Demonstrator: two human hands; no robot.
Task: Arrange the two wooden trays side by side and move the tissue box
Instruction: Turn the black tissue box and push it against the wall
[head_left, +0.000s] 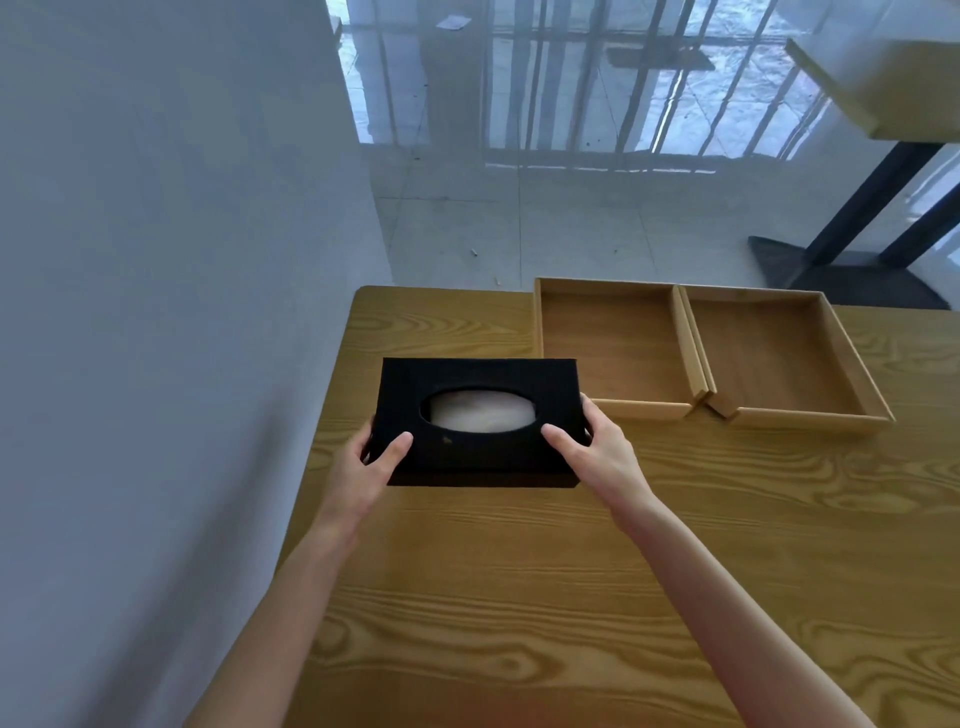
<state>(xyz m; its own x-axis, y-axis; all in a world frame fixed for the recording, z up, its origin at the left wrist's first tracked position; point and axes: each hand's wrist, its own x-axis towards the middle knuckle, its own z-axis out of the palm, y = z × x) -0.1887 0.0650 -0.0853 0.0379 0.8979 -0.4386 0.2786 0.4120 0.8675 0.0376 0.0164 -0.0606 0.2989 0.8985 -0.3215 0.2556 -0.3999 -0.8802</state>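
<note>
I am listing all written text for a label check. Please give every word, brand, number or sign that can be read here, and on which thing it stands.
None can be read.
Black rectangular tissue box, held by left hand and right hand: no lettering.
Two light wooden trays: no marks.
Yellow wood-grain table: only grain.

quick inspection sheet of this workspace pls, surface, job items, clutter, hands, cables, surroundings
surface: wooden table with bold grain, bare in the near half
job's things: left tray and right tray side by side at the far edge, both empty, inner walls touching; black tissue box with white tissue in its oval opening
clutter: nothing seen
grippers: left hand and right hand grip the box's two ends, thumbs on top
cables: nothing seen
surroundings: grey wall at left, tiled floor, another table's black base at right
</note>
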